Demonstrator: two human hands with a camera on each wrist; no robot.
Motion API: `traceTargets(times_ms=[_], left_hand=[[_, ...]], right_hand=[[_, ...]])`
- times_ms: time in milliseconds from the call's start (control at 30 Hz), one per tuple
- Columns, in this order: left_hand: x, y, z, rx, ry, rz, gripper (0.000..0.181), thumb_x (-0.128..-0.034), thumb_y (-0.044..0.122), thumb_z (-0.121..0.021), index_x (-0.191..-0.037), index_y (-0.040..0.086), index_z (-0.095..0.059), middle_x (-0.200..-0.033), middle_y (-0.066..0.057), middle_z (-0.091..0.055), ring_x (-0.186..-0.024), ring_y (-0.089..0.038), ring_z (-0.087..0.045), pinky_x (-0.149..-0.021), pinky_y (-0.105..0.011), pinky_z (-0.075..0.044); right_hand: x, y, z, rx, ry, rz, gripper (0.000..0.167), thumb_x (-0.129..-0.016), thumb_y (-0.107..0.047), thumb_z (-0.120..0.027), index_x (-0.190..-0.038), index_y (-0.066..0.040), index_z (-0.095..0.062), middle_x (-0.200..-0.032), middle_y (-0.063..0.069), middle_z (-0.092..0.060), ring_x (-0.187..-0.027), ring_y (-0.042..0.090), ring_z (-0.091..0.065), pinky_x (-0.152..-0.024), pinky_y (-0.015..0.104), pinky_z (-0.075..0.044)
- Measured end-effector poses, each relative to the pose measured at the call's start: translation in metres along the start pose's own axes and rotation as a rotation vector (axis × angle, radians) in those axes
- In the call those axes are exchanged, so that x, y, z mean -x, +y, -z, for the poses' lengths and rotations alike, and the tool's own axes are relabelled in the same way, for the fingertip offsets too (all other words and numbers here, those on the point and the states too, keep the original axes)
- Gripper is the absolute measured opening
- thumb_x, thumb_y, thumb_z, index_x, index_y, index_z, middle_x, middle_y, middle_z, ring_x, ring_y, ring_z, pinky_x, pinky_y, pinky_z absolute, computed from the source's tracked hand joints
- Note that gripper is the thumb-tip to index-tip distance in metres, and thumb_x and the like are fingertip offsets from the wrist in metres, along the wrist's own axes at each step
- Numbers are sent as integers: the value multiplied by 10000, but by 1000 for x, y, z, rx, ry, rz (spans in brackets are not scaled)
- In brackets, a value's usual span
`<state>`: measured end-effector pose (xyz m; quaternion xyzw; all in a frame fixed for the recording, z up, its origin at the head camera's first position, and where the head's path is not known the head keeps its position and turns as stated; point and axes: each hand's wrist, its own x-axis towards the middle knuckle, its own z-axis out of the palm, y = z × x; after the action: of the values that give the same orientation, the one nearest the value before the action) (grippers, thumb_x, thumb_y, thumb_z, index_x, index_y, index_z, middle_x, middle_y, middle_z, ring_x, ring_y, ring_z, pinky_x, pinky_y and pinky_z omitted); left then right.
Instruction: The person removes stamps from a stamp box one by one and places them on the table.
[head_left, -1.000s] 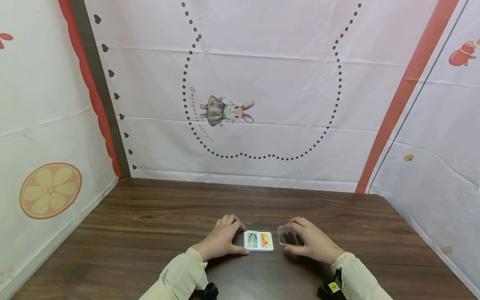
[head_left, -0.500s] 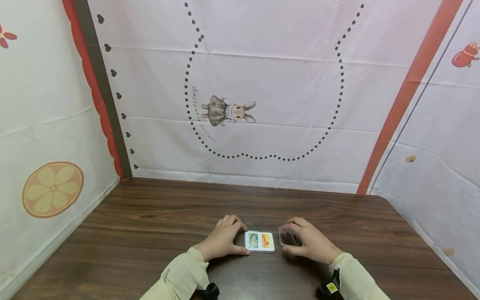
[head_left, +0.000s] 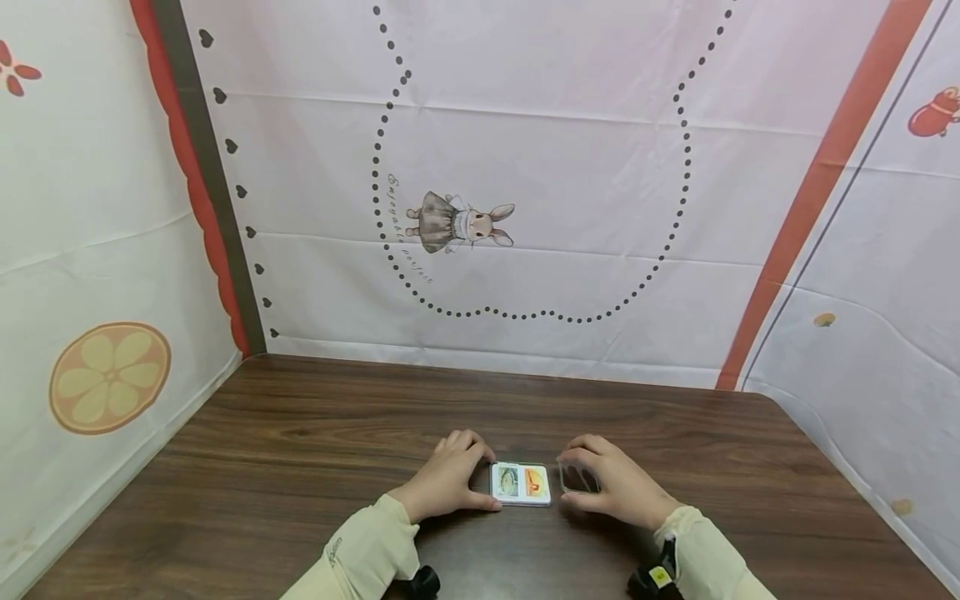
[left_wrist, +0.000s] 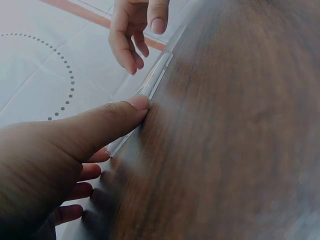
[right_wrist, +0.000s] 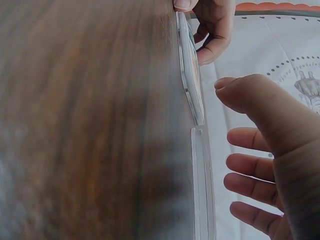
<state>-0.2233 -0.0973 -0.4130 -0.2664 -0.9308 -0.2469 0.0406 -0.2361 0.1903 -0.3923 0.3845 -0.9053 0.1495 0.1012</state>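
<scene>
A shallow clear plastic case [head_left: 527, 503] lies on the table with white picture cards [head_left: 521, 482] in it; the top one shows a green and an orange picture. My left hand [head_left: 448, 477] holds the case at its left end, thumb [left_wrist: 139, 102] on the near edge, fingers round the far side and partly hidden. A clear lid [head_left: 577, 478] lies flat just right of the case. My right hand [head_left: 618, 482] is over the lid's right part, thumb and fingers spread apart. In the right wrist view those fingers [right_wrist: 250, 165] stand off the lid and hold nothing.
The dark wood table [head_left: 360, 400] reaches back to a white printed cloth [head_left: 570, 200]. Similar cloth hangs at the left and right sides. Both wrists wear black cameras [head_left: 423, 582] near the front edge.
My right hand has shifted slightly left over the lid. The left hand, case and lid keep their places on the table, while the head view has swung slightly left.
</scene>
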Motion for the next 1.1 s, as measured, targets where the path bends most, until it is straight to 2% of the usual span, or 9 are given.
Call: traceTargets(times_ms=[433, 800, 1100], left_hand=[[-2, -1, -1, -15, -2, 1, 565, -733, 511, -786, -1134, 150, -619, -1179, -23, -521, -1113, -209, -454, -977, -448, -365], [-1, -1, -2, -22, -9, 0, 563, -748, 513, -773, -1147, 150, -612, -1192, -27, -517, -1124, -212, -449, -996, -458, -360], [0, 1, 0, -23, -8, 8, 566, -738, 510, -783, -1139, 146, -614, -1172, -14, -518, -1102, -199, -449, -972, -439, -366]], right_hand=[[-2, -2, -1, 8, 2, 6, 362, -826, -405, -735, -1107, -187, -667, -1140, -40, -573, -1027, 123, -558, -847, 359, -506], [-6, -5, -4, -8, -16, -1, 407, -832, -492, -703, -1108, -197, -658, -1144, -54, -570, -1034, 110, -552, -855, 360, -503], [-12, -10, -6, -22, -19, 14, 384, -832, -429, -722, -1124, -188, -657, -1139, -49, -573, -1039, 116, -556, -870, 359, -503]])
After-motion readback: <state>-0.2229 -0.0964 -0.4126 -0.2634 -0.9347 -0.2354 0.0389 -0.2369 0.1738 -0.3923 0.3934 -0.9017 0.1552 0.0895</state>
